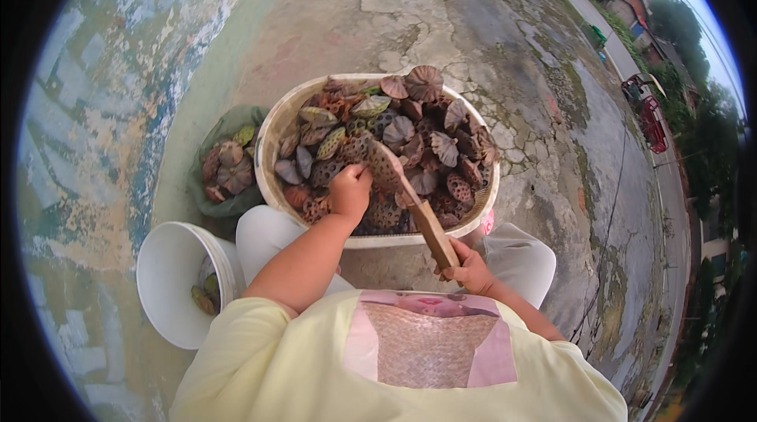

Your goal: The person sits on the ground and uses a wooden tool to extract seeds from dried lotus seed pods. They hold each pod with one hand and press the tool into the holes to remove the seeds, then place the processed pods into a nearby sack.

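Observation:
Dried lotus seed pods (424,83), brown and some green, fill an oval pale plastic basket (265,147) before me. My left hand (350,194) is over the basket, its fingers curled at the edge of a holed lotus pod (383,170). My right hand (467,268) grips the near end of a wooden bar (436,234) at the basket's front rim. The bar slants up and left to a narrower pinkish-brown part, which lies along that pod's right edge; how they join is unclear. My left fingertips are partly hidden.
At the left, a dark green mesh bag (207,200) of pods sits beside the basket, near a painted wall (118,96). A white bucket (177,286) with a few greenish pieces lies tilted by my left knee. Cracked concrete (402,2) surrounds the basket; a red vehicle (653,123) stands far right.

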`<move>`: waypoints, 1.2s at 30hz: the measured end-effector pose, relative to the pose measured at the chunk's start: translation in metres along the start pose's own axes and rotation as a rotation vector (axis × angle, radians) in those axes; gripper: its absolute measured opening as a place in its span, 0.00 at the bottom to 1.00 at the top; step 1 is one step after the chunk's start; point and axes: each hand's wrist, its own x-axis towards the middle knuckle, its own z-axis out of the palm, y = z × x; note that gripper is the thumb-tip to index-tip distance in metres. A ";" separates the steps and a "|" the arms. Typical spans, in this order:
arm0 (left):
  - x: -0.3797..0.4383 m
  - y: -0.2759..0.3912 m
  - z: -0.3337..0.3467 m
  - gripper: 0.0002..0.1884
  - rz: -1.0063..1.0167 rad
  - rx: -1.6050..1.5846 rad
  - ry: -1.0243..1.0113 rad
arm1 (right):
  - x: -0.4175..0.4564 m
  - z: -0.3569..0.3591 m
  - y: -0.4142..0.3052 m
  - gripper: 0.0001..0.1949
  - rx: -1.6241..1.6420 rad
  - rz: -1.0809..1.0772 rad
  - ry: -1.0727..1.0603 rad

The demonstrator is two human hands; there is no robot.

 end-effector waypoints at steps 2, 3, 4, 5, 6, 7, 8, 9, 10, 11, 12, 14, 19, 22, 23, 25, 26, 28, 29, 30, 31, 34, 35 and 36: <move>-0.002 -0.002 0.003 0.13 0.041 -0.005 0.010 | -0.001 0.000 0.003 0.39 -0.003 0.010 0.002; -0.004 -0.001 0.003 0.12 0.071 -0.007 0.021 | -0.002 0.000 0.002 0.39 0.000 0.010 0.004; -0.005 0.002 0.003 0.12 0.056 -0.053 0.010 | -0.002 0.000 0.000 0.38 -0.006 0.009 0.004; -0.007 0.005 0.003 0.12 0.043 -0.101 -0.003 | -0.002 0.000 0.000 0.38 0.108 0.050 -0.043; -0.007 0.010 0.002 0.11 0.036 -0.153 -0.021 | -0.003 -0.002 -0.002 0.37 0.220 0.086 -0.081; -0.008 0.017 -0.001 0.11 -0.003 -0.196 -0.054 | -0.003 -0.002 -0.004 0.37 0.334 0.119 -0.118; -0.009 0.025 -0.004 0.11 -0.042 -0.239 -0.089 | -0.004 -0.002 -0.007 0.34 0.397 0.129 -0.172; -0.008 0.029 -0.006 0.11 -0.076 -0.284 -0.125 | -0.003 -0.003 -0.008 0.35 0.432 0.149 -0.192; -0.004 0.020 -0.003 0.13 -0.041 -0.252 -0.123 | -0.002 -0.005 -0.009 0.35 0.466 0.169 -0.211; -0.003 0.016 -0.001 0.13 -0.051 -0.283 -0.116 | -0.002 -0.006 -0.008 0.36 0.501 0.188 -0.229; -0.002 0.014 -0.001 0.13 -0.060 -0.313 -0.109 | -0.001 -0.007 -0.008 0.36 0.501 0.186 -0.232; 0.001 0.011 0.000 0.13 -0.072 -0.335 -0.113 | 0.001 -0.008 -0.007 0.36 0.501 0.183 -0.238; 0.010 0.012 -0.012 0.13 -0.179 -0.395 -0.254 | 0.001 -0.009 -0.011 0.36 0.550 0.205 -0.271; 0.015 0.020 -0.026 0.13 -0.231 -0.373 -0.355 | 0.000 -0.011 -0.011 0.36 0.555 0.219 -0.299; 0.016 0.018 -0.025 0.13 -0.166 -0.295 -0.344 | 0.000 -0.011 -0.012 0.36 0.553 0.224 -0.310; 0.016 0.015 -0.026 0.12 -0.035 -0.141 -0.320 | -0.003 -0.013 -0.015 0.35 0.561 0.243 -0.319; 0.015 0.015 -0.025 0.12 0.002 -0.110 -0.293 | -0.004 -0.013 -0.016 0.35 0.564 0.253 -0.324; 0.011 0.024 -0.025 0.12 0.078 -0.052 -0.239 | -0.005 -0.012 -0.016 0.34 0.552 0.235 -0.328; 0.011 0.024 -0.024 0.12 0.077 -0.079 -0.231 | -0.005 -0.011 -0.016 0.33 0.545 0.225 -0.330; 0.011 0.025 -0.023 0.11 0.077 -0.108 -0.222 | -0.005 -0.011 -0.015 0.34 0.563 0.200 -0.303; 0.011 0.026 -0.023 0.11 0.076 -0.137 -0.213 | -0.004 -0.011 -0.013 0.35 0.581 0.175 -0.275; 0.014 0.036 -0.029 0.10 -0.006 -0.300 -0.224 | -0.003 -0.024 -0.002 0.35 0.709 0.109 -0.194; 0.016 0.037 -0.031 0.10 0.037 -0.307 -0.190 | -0.003 -0.030 0.001 0.36 0.763 0.089 -0.168; 0.018 0.037 -0.034 0.10 0.077 -0.315 -0.154 | -0.003 -0.030 -0.002 0.36 0.761 0.079 -0.221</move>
